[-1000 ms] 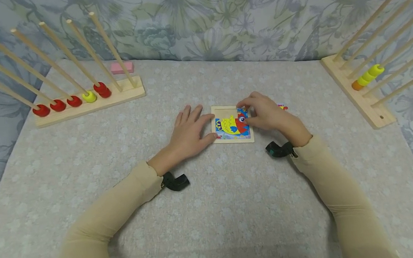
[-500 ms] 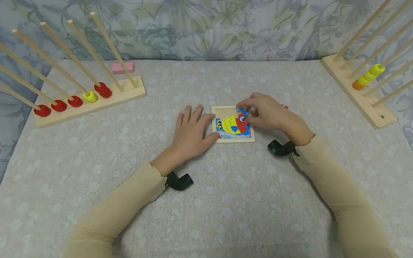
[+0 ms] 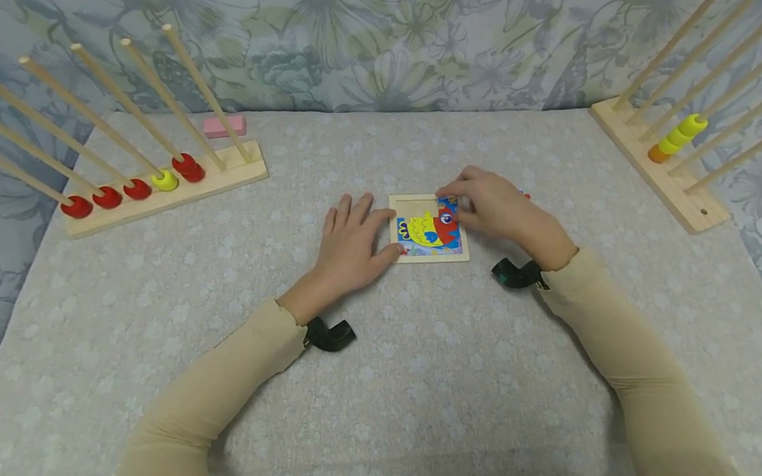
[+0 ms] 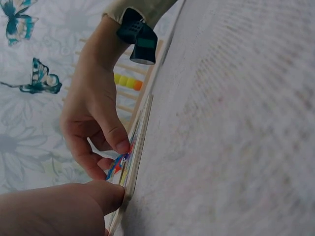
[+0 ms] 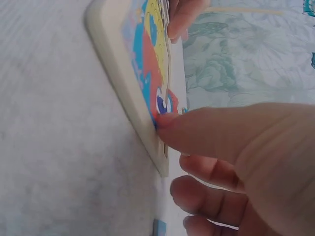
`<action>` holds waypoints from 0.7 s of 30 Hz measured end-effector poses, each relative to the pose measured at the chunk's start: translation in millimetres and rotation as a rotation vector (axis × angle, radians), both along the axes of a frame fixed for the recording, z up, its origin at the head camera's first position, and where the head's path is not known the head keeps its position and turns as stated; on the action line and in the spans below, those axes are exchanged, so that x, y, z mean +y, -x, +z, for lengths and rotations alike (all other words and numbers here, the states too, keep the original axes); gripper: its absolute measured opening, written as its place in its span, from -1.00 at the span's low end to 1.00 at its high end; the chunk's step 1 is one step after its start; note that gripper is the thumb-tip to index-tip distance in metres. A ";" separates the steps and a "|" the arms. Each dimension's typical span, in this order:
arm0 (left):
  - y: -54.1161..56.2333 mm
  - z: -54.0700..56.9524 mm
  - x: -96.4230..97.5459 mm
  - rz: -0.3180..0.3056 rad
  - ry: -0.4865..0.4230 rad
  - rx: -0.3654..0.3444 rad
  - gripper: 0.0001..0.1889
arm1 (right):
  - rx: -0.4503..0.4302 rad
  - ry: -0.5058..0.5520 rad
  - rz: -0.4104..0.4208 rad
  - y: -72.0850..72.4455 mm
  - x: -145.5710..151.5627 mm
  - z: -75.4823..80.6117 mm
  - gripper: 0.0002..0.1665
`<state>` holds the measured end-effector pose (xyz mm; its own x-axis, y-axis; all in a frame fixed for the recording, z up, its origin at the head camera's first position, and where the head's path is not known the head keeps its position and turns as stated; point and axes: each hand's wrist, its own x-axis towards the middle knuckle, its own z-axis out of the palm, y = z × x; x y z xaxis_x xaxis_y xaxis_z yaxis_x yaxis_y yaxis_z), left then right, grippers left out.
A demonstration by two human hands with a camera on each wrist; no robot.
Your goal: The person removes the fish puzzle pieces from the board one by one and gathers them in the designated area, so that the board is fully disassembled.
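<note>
A small square wooden puzzle board with a yellow and red fish picture lies on the table, its upper left part showing bare wood. My right hand pinches a blue and red puzzle piece between thumb and fingers at the board's upper right corner. This piece looks tilted in the left wrist view. In the right wrist view my thumb presses near the fish's eye. My left hand lies spread on the table, thumb and forefinger touching the board's left edge.
Left stands a wooden peg rack with red and yellow beads; right, another rack has yellow and orange beads. A pink block lies at the back. Partly hidden behind my right hand is a small red-edged piece.
Both hands stay almost where they were at the board. My right fingers shift very slightly at the upper right piece; the view moves a little.
</note>
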<state>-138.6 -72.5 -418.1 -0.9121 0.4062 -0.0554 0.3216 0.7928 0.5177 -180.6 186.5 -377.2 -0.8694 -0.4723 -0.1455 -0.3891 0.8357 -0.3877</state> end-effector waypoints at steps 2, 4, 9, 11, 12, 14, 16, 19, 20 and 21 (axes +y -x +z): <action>0.0 0.0 -0.5 0.000 -0.001 0.000 -0.38 | -0.005 0.003 0.003 0.2 -0.2 0.3 -0.50; 0.0 0.3 -0.6 0.000 0.000 0.001 -0.38 | -0.009 0.011 0.007 0.0 -0.3 1.0 -0.49; -0.6 2.7 -0.8 0.002 -0.003 -0.005 -0.38 | 0.017 0.026 0.008 -0.7 -0.5 2.0 -0.51; -0.9 3.8 -1.1 0.004 -0.005 -0.005 -0.38 | 0.038 0.023 0.009 -0.9 -0.8 2.2 -0.52; -1.0 4.2 -1.2 0.004 -0.005 -0.006 -0.38 | 0.046 0.018 0.011 -1.1 -1.1 2.7 -0.52; -1.1 4.5 -1.3 0.005 -0.004 -0.001 -0.38 | 0.052 0.008 0.003 -1.1 0.9 4.2 -0.51; -1.3 4.5 -1.2 0.006 -0.002 0.002 -0.38 | 0.065 0.010 -0.008 0.4 7.0 6.5 -0.50; -1.5 3.3 -0.5 0.007 -0.003 0.002 -0.38 | 0.100 0.034 -0.044 3.0 25.4 12.3 -0.50; -1.8 3.0 -0.4 0.006 -0.002 0.001 -0.38 | 0.119 0.050 -0.049 3.3 33.2 14.5 -0.51; -2.0 2.7 -0.4 0.005 0.000 -0.002 -0.38 | 0.132 0.061 -0.061 3.3 40.9 16.2 -0.51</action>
